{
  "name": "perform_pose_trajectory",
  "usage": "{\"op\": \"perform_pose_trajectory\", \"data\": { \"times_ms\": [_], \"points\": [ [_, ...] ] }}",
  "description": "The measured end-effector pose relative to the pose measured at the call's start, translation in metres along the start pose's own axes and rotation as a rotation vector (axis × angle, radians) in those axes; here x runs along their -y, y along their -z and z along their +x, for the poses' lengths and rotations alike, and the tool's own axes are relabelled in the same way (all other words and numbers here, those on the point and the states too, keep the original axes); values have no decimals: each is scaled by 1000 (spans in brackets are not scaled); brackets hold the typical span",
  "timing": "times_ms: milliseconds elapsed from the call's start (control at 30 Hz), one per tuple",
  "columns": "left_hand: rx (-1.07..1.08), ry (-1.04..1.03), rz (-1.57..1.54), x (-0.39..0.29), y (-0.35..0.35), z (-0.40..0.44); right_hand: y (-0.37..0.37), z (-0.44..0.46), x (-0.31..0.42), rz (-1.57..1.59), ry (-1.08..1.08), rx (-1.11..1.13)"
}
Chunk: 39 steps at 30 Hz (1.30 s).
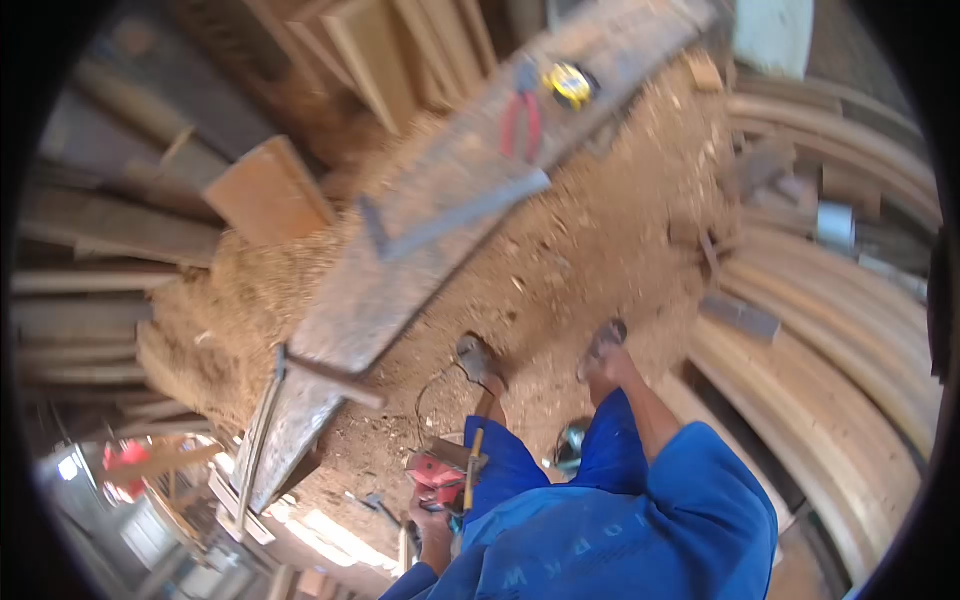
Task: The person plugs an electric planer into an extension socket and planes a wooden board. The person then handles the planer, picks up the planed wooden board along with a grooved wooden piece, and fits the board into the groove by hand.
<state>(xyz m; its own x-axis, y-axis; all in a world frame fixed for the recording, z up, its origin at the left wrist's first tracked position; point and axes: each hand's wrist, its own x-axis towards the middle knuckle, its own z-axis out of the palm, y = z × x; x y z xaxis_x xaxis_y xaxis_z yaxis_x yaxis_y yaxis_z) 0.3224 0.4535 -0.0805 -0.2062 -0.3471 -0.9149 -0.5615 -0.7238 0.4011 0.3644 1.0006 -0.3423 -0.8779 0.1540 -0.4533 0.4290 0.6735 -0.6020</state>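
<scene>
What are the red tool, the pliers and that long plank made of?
Red tool: maybe plastic or painted metal; its casing is bright red, but too blurred to be sure.
Pliers: probably metal, greyish at the head, with red grips that look like plastic or rubber.
Long plank: likely wood, worn and unpolished; it's brown, patchy and dusty.

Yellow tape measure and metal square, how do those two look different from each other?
The tape measure is yellow and black, while the square is plain grey. The tape measure is compact and rounded; the square is a flat L with one long arm and one short. The square is also clearly the longer tool. Both lie on the same long board.
</scene>
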Motion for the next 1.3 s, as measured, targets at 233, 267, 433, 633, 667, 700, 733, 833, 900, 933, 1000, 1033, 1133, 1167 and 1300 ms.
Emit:
{"op": "perform_pose_trajectory", "data": {
  "times_ms": [233,267,433,633,667,700,733,833,900,933,1000,1033,1133,1167,1300],
  "points": [
    [88,24,-604,22,23,-29,166,13,129,-438,177,142],
    [84,17,-677,16,22,-27,179,25,148,-270,257,101],
    [-170,121,-927,2,17,-20,249,37,382,462,23,233],
    [-56,77,-1004,-42,37,7,192,47,586,157,417,211],
    [-42,79,-1019,-47,45,8,178,49,608,16,534,209],
    [-30,48,-1025,-50,53,6,170,41,634,-1,607,203],
    [-23,16,-1032,-60,54,-3,159,33,659,-14,680,201],
    [101,-97,-983,-75,71,-22,143,-2,733,53,802,281],
    [188,-268,-913,-80,81,-39,138,-16,773,122,855,347],
    [233,-312,-922,-77,87,-46,136,-22,788,167,876,396],
    [265,-391,-1041,-75,86,-95,131,-33,810,249,877,543],
    [218,-404,-1074,-87,82,-110,125,-34,817,310,874,631],
    [475,-551,-1090,-84,81,-139,116,-51,828,426,807,869],
    [530,-588,-1075,-86,77,-146,117,-59,834,449,777,941],
    [635,-680,-994,-85,62,-173,113,-83,836,382,862,1081]
  ]
}}
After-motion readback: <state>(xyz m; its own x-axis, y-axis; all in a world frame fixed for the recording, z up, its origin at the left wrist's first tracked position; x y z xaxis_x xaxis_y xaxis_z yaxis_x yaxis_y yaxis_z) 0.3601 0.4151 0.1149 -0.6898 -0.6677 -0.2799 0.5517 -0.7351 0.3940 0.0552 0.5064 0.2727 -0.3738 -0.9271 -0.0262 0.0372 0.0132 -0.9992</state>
